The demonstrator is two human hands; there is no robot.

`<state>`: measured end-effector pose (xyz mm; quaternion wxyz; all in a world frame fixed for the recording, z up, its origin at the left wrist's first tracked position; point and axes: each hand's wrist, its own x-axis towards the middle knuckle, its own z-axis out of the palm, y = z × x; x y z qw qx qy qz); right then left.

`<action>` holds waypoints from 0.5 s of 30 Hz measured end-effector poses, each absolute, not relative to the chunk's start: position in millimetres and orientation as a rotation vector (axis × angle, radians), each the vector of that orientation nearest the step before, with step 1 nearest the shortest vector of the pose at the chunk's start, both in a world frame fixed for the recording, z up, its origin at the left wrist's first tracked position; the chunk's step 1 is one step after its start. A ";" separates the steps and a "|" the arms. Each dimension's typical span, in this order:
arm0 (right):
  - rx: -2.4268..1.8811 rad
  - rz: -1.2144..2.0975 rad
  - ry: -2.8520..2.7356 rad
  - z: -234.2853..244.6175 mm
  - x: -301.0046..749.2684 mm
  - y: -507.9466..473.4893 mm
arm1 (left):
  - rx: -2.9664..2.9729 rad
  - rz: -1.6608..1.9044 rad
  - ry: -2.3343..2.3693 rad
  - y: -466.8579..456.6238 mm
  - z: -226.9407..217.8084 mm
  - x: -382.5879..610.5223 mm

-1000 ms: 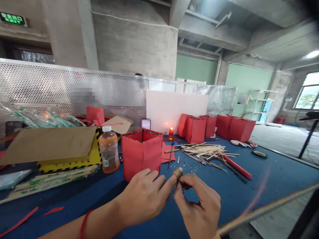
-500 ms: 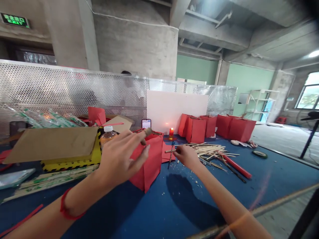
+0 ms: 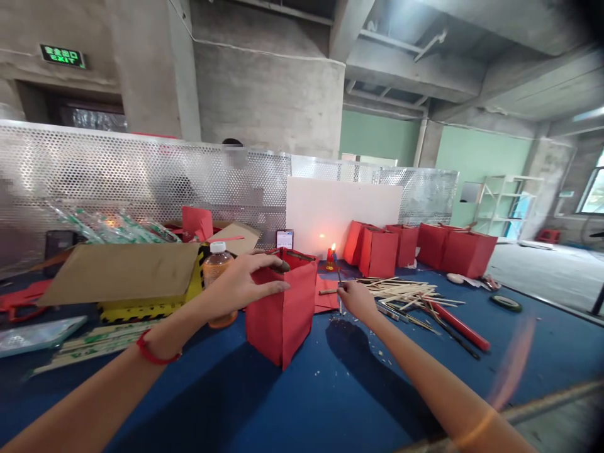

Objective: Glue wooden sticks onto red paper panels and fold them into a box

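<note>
My left hand (image 3: 250, 280) is at the upper left side of a red paper box (image 3: 283, 314) with an open top. Its fingers and thumb are apart, and a brown covering sits on one fingertip; I cannot tell how firmly it touches the box. My right hand (image 3: 357, 297) pinches a thin dark stick (image 3: 338, 272), its upper end at the flame of a red candle (image 3: 331, 258). A short pale wooden stick (image 3: 327, 292) shows beside the right fingertips, over red paper (image 3: 325, 303); whether it is held is unclear.
Loose wooden sticks (image 3: 401, 290) and a red tube (image 3: 460, 326) lie to the right. More red boxes (image 3: 380, 251) stand behind. Left are a bottle (image 3: 218, 267), a cardboard box (image 3: 123, 270) and packed sticks (image 3: 94, 343). A phone (image 3: 285, 239) stands at the back, a tape roll (image 3: 506, 302) at right.
The dark stick has swung up to the candle flame with my right hand. My left hand has lowered beside the red box, showing more of it. The view has shifted slightly left.
</note>
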<state>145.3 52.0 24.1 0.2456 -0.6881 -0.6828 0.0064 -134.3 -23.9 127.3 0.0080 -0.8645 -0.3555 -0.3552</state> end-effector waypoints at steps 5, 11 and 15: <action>-1.745 0.055 -1.760 20.3 159.2 75.4 | -2.649 -1.099 -1.101 -30.2 126.0 -129.3; -1.706 0.089 -1.715 2.2 168.0 89.6 | -2.513 -1.195 -1.117 -25.4 128.4 -134.9; -1.675 0.102 -1.710 -4.1 174.0 91.9 | -2.430 -1.226 -1.148 -20.6 126.1 -136.9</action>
